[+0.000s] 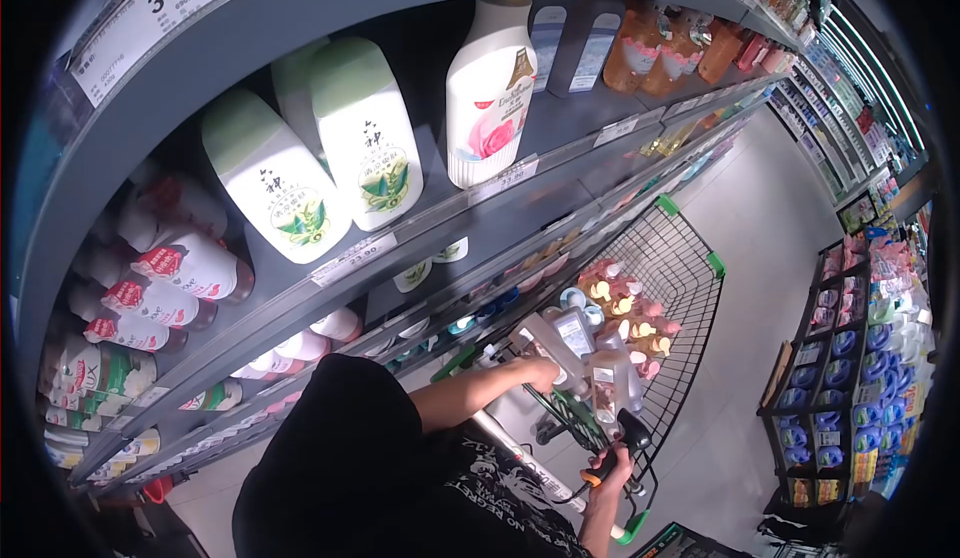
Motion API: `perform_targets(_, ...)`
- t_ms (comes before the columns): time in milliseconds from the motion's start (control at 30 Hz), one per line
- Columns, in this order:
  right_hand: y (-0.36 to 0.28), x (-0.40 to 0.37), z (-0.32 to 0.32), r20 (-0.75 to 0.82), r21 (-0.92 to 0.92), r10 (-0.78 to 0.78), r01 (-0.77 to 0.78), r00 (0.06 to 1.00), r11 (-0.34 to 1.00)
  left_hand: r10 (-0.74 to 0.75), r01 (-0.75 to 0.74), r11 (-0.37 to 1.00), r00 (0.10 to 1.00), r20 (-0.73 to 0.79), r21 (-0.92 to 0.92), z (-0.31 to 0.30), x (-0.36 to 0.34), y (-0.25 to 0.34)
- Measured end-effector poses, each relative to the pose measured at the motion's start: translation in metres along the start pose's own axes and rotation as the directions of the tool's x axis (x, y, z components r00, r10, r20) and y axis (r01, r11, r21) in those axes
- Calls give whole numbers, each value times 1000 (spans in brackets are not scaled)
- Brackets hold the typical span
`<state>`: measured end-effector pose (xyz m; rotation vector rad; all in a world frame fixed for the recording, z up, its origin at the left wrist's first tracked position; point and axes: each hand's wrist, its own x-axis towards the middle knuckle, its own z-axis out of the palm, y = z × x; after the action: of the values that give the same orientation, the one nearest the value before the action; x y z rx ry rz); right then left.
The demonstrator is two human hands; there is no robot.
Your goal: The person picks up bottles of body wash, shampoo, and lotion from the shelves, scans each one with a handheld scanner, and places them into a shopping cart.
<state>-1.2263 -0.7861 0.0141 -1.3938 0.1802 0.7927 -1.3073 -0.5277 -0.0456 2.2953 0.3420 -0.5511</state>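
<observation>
My left hand [542, 372] reaches over the cart's handle end, its fingers closed at the side of a clear bottle [553, 350]; part of the fingers is hidden. My right hand [612, 466] is wrapped round a black handheld barcode scanner [632, 428] with an orange part, its head pointing toward the bottles. Below both hands stands a black wire shopping cart [690, 303] with green corners. Inside it are several pump bottles with yellow tops [620, 305], pink-topped bottles [652, 308] and more clear bottles [608, 376].
At the left runs a grey shelf [430, 220] with green-capped white bottles [365, 148], a white bottle with a pink rose [488, 108] and red-labelled bottles [195, 263]. A display rack [825, 378] of blue packs stands to the right. Tiled floor [760, 188] lies between.
</observation>
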Motion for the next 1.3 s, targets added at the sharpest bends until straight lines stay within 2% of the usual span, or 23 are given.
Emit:
perform_targets(100,12,-15,4,-9,-5,17,-17,1000,1000,9,-9,999,1000,-10,34,18,-7,-12)
perform_targets(133,12,-26,11,-56,-9,22,-23,998,1000,9,-8,1000,999,-35,28,26,-9,-15)
perform_targets(267,32,-46,11,-51,0,21,-21,998,1000,2,-3,1000,1000,29,11,22,-43,-11)
perform_targets(333,40,-55,8,-45,15,29,-29,999,999,-139,139,990,982,129,5,23,-53,-5)
perform_targets(367,41,-59,6,-36,14,26,-25,999,1000,-143,143,990,983,119,5,22,-61,-2)
perform_targets(467,56,-69,-3,109,229,103,-126,989,965,-94,80,991,985,144,103,29,-76,-8)
perform_targets(500,61,-76,1,148,290,109,-148,983,945,-44,38,997,994,100,65,31,-85,-13)
perform_targets(567,62,-100,17,217,356,66,-142,974,924,-110,124,988,983,145,-91,31,-88,-25)
perform_targets(600,58,-112,25,260,374,57,-155,964,914,-119,132,987,983,142,-86,38,-100,-25)
perform_targets(633,57,-122,34,302,397,47,-171,952,902,-91,48,980,970,-224,-191,45,-116,-27)
perform_targets(667,57,-127,41,368,448,40,-215,929,868,-85,-72,966,822,-563,-250,49,-133,-31)
perform_targets(700,55,-131,48,419,459,32,-242,907,855,-171,-30,944,810,-562,-330,39,-168,-14)
perform_targets(767,52,-137,68,545,443,-4,-284,839,850,-119,-140,943,702,-702,-300,61,-210,-18)
perform_targets(833,56,-132,82,608,385,15,-311,794,869,-160,8,976,705,-691,-218,86,-252,-24)
perform_targets(900,64,-124,89,705,227,21,-254,708,940,4,140,981,669,-743,131,109,-282,-14)
perform_targets(933,69,-119,88,752,195,59,-308,657,931,-112,217,975,688,-717,56,115,-291,2)
perform_targets(967,76,-116,83,757,152,109,-336,644,929,-144,228,974,669,-729,16,123,-293,11)
perform_targets(1033,84,-116,79,787,124,162,-410,595,904,-126,254,965,657,-743,61,126,-299,24)
perform_targets(1067,85,-118,77,792,100,161,-386,588,917,-120,235,971,662,-740,53,131,-296,16)
perform_targets(1167,96,-128,75,775,26,183,-319,605,947,-9,94,994,554,-833,52,142,-302,6)
perform_targets(1233,100,-133,77,803,15,183,-327,566,945,-57,125,992,574,-817,19,140,-310,13)
perform_targets(1300,99,-143,77,804,-32,192,-281,563,959,-59,27,998,537,-841,-53,143,-313,5)
